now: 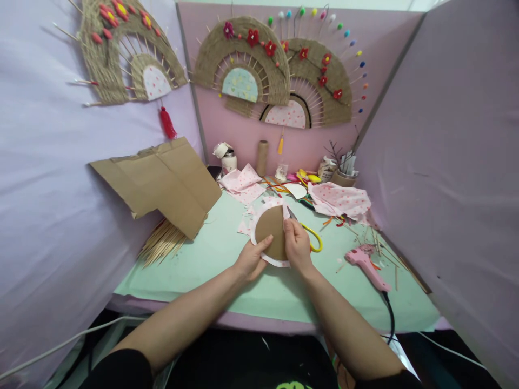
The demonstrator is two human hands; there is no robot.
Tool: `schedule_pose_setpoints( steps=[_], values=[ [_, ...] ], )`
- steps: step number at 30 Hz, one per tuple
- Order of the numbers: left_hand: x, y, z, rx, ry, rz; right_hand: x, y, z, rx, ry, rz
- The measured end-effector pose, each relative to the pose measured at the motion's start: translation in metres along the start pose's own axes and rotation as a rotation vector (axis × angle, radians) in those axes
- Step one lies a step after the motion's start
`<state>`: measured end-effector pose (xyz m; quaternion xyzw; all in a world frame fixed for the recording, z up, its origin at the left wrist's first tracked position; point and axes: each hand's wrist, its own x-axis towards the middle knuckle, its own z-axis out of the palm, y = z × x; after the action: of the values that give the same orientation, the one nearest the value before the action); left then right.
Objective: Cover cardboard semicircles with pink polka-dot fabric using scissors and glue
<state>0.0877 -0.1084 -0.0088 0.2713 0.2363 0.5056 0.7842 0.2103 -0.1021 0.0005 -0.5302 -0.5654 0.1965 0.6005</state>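
Observation:
Both hands work on a brown cardboard half-round [272, 229] that lies on a larger piece of white and pink patterned fabric [259, 210] on the pale green tabletop [211, 270]. My left hand [250, 260] grips the piece's lower left edge, thumb on the cardboard. My right hand [297, 246] presses on its right side, fingers curled over the fabric rim. Yellow-handled scissors [313, 236] lie just right of my right hand.
A pink glue gun [365, 265] with a black cord lies at right. Folded cardboard [162, 181] and a bundle of wooden skewers [162, 243] sit at left. Fabric scraps [339, 200], jars and a cardboard tube [261, 156] crowd the back. Woven fans hang on the walls.

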Motion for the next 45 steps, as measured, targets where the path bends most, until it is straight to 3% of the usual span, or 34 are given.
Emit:
schedule_pose_setpoints(
  steps=[6,11,17,19,22,24,26,30,33,38,45],
  values=[
    [-0.001,-0.008,0.001,0.015,0.023,0.025,0.000,-0.002,0.002,-0.140,-0.026,-0.041],
    [-0.001,-0.004,-0.001,0.040,0.040,0.012,0.000,-0.001,0.000,-0.114,-0.052,-0.028],
    [0.001,0.012,-0.008,0.068,0.005,-0.178,0.007,0.005,-0.009,0.039,-0.182,0.175],
    [0.004,0.016,-0.010,0.062,0.047,-0.152,0.014,0.007,-0.018,0.070,-0.145,0.190],
    [0.009,0.025,-0.014,0.021,0.149,-0.043,0.022,0.008,-0.046,0.050,0.085,0.134],
    [0.011,0.032,-0.016,-0.007,0.214,0.004,0.019,0.010,-0.075,-0.063,0.220,0.099],
    [0.011,0.039,-0.019,-0.039,0.255,0.025,0.009,0.016,-0.107,-0.239,0.265,0.107],
    [0.011,0.045,-0.020,-0.070,0.314,0.041,-0.021,0.036,-0.168,-0.656,0.225,0.161],
    [0.012,0.045,-0.018,-0.061,0.336,0.042,-0.037,0.050,-0.196,-0.993,0.160,0.175],
    [0.011,0.043,-0.014,-0.037,0.348,0.040,-0.041,0.063,-0.198,-1.251,-0.046,0.291],
    [0.013,0.042,-0.019,-0.021,0.353,0.055,-0.037,0.057,-0.189,-1.197,0.057,0.256]
  ],
)
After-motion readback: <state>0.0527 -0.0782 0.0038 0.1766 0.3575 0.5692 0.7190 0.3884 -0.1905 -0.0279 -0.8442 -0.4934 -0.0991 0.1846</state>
